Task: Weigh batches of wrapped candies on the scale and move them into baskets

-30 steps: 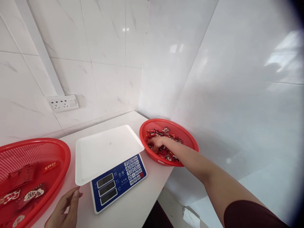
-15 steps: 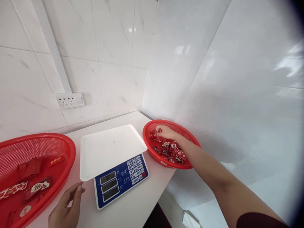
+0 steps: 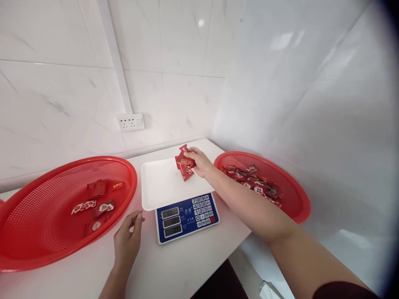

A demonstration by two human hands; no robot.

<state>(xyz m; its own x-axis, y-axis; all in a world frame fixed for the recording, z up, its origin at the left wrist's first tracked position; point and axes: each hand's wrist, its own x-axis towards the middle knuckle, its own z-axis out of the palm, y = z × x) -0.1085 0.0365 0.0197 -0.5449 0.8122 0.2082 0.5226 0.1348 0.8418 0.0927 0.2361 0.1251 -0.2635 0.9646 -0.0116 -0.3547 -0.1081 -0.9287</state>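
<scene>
My right hand point(image 3: 199, 161) is closed around a bunch of small red wrapped snack packets point(image 3: 184, 164), held over the right part of the white weighing pan point(image 3: 158, 185). Below the pan sits the blue keypad panel of the digital scale point(image 3: 188, 218), its display digits too faint to read. My left hand point(image 3: 128, 236) holds nothing and rests beside the scale's left front corner, fingers loosely curved with a gap to the thumb. To the right, partly behind my forearm, a red mesh basket point(image 3: 301, 203) contains many similar packets point(image 3: 246, 176).
A larger red mesh basket point(image 3: 28, 261) stands at the left with several red packets point(image 3: 96, 187) inside. White tiled walls meet behind the white table point(image 3: 174, 270). A power socket point(image 3: 131, 122) is on the back wall.
My right hand has lifted packets out of the right basket and moved left over the weighing pan. The view has shifted left; my left hand stays beside the scale.
</scene>
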